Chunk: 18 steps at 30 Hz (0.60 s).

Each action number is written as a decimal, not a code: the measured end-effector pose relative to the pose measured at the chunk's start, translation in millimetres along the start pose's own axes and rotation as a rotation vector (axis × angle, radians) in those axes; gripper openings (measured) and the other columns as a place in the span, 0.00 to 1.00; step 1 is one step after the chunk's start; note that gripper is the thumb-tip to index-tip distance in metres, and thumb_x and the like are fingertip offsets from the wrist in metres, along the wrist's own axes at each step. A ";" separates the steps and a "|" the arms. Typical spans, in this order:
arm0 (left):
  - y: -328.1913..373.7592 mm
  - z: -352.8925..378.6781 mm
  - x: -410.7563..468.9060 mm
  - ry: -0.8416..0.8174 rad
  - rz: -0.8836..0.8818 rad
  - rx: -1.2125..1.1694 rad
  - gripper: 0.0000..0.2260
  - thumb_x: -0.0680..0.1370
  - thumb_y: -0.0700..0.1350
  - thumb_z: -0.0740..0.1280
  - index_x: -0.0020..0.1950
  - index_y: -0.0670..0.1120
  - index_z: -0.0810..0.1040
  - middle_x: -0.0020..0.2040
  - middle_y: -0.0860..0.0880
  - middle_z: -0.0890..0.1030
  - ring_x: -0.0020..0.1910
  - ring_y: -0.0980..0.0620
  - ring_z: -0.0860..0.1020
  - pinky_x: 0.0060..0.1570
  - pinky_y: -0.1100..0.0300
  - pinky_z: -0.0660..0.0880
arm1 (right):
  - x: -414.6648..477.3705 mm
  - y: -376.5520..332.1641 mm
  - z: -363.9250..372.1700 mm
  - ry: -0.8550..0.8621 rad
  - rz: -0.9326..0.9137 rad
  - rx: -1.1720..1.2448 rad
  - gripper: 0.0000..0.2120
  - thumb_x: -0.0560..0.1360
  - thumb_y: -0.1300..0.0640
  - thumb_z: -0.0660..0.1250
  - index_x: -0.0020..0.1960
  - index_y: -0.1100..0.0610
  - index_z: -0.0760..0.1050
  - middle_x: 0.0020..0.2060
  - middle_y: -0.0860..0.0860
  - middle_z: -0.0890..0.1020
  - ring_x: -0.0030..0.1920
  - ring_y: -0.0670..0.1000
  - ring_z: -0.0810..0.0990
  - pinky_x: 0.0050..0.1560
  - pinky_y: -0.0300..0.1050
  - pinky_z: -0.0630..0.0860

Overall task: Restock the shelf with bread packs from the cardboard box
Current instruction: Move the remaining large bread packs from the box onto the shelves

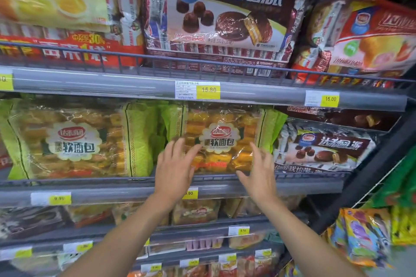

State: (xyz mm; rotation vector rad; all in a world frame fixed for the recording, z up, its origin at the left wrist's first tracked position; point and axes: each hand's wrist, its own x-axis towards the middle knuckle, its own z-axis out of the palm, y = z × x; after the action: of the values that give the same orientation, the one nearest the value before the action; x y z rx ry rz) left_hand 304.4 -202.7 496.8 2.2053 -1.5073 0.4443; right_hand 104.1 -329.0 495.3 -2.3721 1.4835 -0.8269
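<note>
- Green-edged bread pack (pixel 225 123) stood upright on the middle shelf (pixel 90 183), beside 1 matching pack (pixel 72 141).
- Left hand (pixel 174 164) and right hand (pixel 258 173), fingers spread, were at its lower front; contact unclear.

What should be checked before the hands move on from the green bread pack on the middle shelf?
1. Bread pack stands upright behind the shelf rail: ok.
2. Its label faces outward: ok.
3. Left hand has its fingers spread over the pack's front and is not gripping: ok.
4. Right hand is open at the pack's lower right corner; whether it touches: cannot tell.
5. Pack is lined up with the neighbouring bread pack: ok.
6. Price tag below matches the pack; the left wrist partly hides it: cannot tell.
</note>
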 end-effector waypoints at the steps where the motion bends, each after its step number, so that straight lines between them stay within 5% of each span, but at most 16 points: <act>1: -2.0 1.6 5.2 -0.015 0.009 0.077 0.34 0.72 0.51 0.77 0.76 0.57 0.68 0.71 0.41 0.71 0.71 0.37 0.68 0.69 0.37 0.70 | 4.5 -3.6 1.1 -0.023 -0.005 -0.044 0.45 0.72 0.51 0.76 0.79 0.44 0.52 0.77 0.54 0.55 0.77 0.57 0.57 0.68 0.55 0.71; 4: -9.7 4.3 18.0 -0.049 0.036 0.171 0.43 0.70 0.58 0.77 0.80 0.58 0.59 0.80 0.41 0.61 0.79 0.36 0.57 0.75 0.33 0.59 | 19.6 -13.8 2.7 -0.053 -0.008 -0.134 0.43 0.73 0.50 0.75 0.79 0.45 0.52 0.79 0.56 0.48 0.79 0.61 0.49 0.69 0.60 0.71; 9: -16.8 13.8 28.4 -0.072 0.039 0.188 0.52 0.70 0.62 0.76 0.83 0.61 0.43 0.84 0.45 0.39 0.82 0.39 0.42 0.77 0.34 0.56 | 32.2 -17.8 13.8 -0.036 0.010 -0.216 0.45 0.70 0.49 0.78 0.78 0.47 0.53 0.77 0.59 0.55 0.76 0.64 0.54 0.66 0.59 0.75; 14: -17.5 17.5 34.5 -0.058 0.056 0.209 0.51 0.72 0.61 0.75 0.83 0.61 0.42 0.83 0.45 0.37 0.82 0.40 0.41 0.77 0.37 0.56 | 40.3 -14.6 21.7 0.024 -0.020 -0.201 0.51 0.70 0.48 0.78 0.80 0.44 0.46 0.77 0.57 0.52 0.74 0.63 0.55 0.63 0.58 0.77; 18: -17.7 24.7 42.0 -0.041 0.052 0.170 0.49 0.71 0.58 0.77 0.82 0.60 0.49 0.84 0.45 0.41 0.83 0.40 0.45 0.70 0.42 0.70 | 48.1 -13.2 27.0 0.040 -0.036 -0.200 0.54 0.70 0.48 0.78 0.80 0.41 0.40 0.79 0.54 0.46 0.74 0.62 0.55 0.58 0.55 0.80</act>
State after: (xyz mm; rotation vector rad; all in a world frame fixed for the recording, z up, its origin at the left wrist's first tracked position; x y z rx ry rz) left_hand 336.5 -243.2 493.2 2.3208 -1.6042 0.5663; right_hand 145.2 -368.0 495.9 -2.5454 1.6132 -0.7716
